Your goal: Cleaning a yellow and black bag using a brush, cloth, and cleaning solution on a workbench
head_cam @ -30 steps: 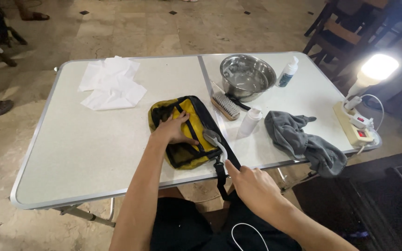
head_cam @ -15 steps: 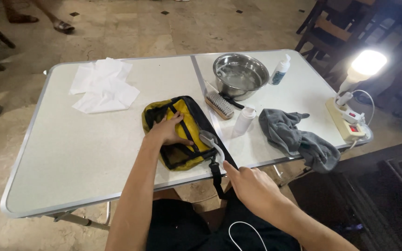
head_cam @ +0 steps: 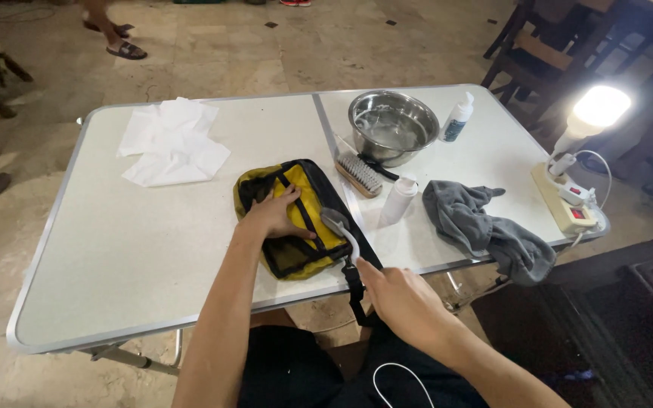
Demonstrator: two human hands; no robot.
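A yellow and black pouch bag (head_cam: 300, 219) lies near the front edge of a white folding table (head_cam: 137, 257). My left hand (head_cam: 272, 215) presses flat on top of the bag, fingers spread. My right hand (head_cam: 396, 298) is off the table's front edge and grips the handle of a small white brush (head_cam: 339, 227), whose grey head rests on the bag's right side. The bag's black strap (head_cam: 357, 291) hangs down over the table edge by my right hand.
A steel bowl (head_cam: 392, 125), a wooden scrub brush (head_cam: 359, 175), two white bottles (head_cam: 398, 200) (head_cam: 459, 117), a grey cloth (head_cam: 485, 227), crumpled white paper (head_cam: 171, 143), a power strip (head_cam: 564, 204) and a lit lamp (head_cam: 598, 109) are on the table. Chairs stand at the back right.
The view has shifted slightly. My right hand with the small brush has moved a little along the bag's right side. My left hand stays pressed on the bag.
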